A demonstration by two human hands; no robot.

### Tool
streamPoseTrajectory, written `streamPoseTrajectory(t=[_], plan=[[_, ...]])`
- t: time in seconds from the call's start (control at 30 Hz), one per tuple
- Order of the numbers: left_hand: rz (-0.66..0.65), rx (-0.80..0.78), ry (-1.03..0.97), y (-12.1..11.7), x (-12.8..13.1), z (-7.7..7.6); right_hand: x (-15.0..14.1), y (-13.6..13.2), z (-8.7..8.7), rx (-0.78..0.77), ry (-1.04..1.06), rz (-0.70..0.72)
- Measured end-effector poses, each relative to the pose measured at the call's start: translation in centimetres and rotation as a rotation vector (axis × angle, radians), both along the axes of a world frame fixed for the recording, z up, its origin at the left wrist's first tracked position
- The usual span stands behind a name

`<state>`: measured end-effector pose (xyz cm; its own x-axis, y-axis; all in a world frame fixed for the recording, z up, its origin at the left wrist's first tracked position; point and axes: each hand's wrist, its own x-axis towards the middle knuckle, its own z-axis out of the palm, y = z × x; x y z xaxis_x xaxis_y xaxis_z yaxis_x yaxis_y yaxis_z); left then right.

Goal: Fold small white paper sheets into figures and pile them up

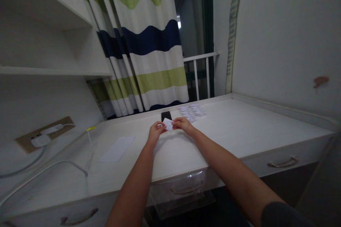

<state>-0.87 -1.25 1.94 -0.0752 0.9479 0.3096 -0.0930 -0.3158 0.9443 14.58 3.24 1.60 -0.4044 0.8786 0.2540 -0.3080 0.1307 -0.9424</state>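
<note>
Both my hands are stretched out over the white desk. My left hand and my right hand pinch the two sides of one small white paper piece, held just above the desk. Behind the paper lies a black phone, flat on the desk. A heap of several similar small white paper pieces lies just beyond my right hand.
A white sheet of paper lies flat at the left. White cables run from a wall socket across the desk's left end. A striped curtain hangs behind. Desk drawers with handles sit below.
</note>
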Motion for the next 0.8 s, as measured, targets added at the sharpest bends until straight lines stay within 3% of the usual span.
streamPoseTrajectory(t=[0.8], plan=[[0.001, 0.022, 0.073, -0.02, 0.2, -0.16, -0.31, 0.69, -0.68, 0.197, -0.07, -0.06]])
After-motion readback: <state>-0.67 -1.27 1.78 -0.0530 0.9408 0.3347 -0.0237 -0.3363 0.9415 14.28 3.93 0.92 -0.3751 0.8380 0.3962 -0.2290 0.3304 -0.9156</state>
